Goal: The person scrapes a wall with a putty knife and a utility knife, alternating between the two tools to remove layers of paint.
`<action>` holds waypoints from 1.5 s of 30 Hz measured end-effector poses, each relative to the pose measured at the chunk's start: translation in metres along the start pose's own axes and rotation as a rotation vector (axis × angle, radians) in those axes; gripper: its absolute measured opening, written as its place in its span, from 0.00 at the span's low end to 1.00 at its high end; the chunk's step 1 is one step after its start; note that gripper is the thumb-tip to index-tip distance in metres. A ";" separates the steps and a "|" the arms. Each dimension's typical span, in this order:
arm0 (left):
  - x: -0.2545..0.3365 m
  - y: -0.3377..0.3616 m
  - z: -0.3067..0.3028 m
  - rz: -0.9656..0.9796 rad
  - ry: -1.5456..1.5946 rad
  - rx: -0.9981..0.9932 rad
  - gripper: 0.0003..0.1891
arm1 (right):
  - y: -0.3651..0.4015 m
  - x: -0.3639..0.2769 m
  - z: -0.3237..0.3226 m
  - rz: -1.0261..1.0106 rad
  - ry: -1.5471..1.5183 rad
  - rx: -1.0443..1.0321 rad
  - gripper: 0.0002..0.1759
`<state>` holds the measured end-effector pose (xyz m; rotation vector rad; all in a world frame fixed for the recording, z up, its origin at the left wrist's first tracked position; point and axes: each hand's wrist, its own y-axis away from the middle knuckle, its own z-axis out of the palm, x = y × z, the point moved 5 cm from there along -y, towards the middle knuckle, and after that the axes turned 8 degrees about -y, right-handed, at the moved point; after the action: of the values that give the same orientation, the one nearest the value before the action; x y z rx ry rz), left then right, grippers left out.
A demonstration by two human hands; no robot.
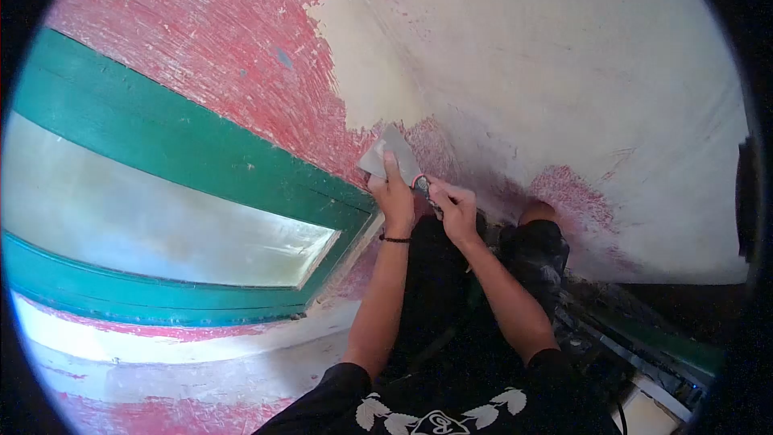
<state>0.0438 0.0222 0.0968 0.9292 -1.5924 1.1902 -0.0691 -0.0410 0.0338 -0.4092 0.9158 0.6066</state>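
Pressed to wall (pixel 564 72): scraper (pixel 390 151), likely light, blade thin and springy. Blade pinned by curled left hand (pixel 394 197); handle, likely the surest hold, gripped by closed right hand (pixel 456 211).

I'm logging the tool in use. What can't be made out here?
Head view, scraper: its handle is mostly covered by the right hand.
Head view: the blade's lower edge is under the left hand.
Head view, lower right: the clutter is too dark and is cut off by the lens edge.
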 end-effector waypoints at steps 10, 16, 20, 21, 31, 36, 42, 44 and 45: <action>-0.004 0.009 -0.010 -0.038 0.145 0.030 0.20 | 0.009 -0.013 0.002 -0.122 0.031 -0.075 0.18; 0.015 -0.004 -0.012 0.060 0.041 0.017 0.21 | 0.004 -0.019 0.008 0.008 0.049 -0.129 0.21; 0.024 0.003 -0.023 -0.009 -0.067 0.012 0.22 | 0.012 -0.016 0.018 -0.009 -0.005 -0.124 0.21; 0.019 0.003 -0.026 0.007 -0.071 0.010 0.21 | 0.016 -0.011 0.016 -0.035 0.019 -0.119 0.21; 0.020 -0.003 -0.024 0.049 -0.019 -0.061 0.21 | 0.008 -0.025 0.020 0.076 -0.050 -0.075 0.20; -0.005 0.014 -0.026 -0.294 0.044 -0.149 0.18 | 0.009 -0.006 -0.002 -0.014 0.102 -0.128 0.19; -0.007 0.009 -0.027 -0.131 0.094 -0.149 0.18 | 0.014 -0.006 -0.001 0.056 0.035 -0.120 0.19; -0.006 0.011 -0.026 -0.129 0.102 -0.104 0.18 | 0.014 -0.004 0.000 0.062 0.004 -0.109 0.19; -0.006 0.011 -0.025 -0.125 0.107 -0.084 0.18 | 0.014 -0.003 0.000 0.061 0.005 -0.104 0.19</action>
<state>0.0408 0.0493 0.0912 0.8827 -1.4661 1.0605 -0.0797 -0.0310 0.0355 -0.4770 0.9066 0.7117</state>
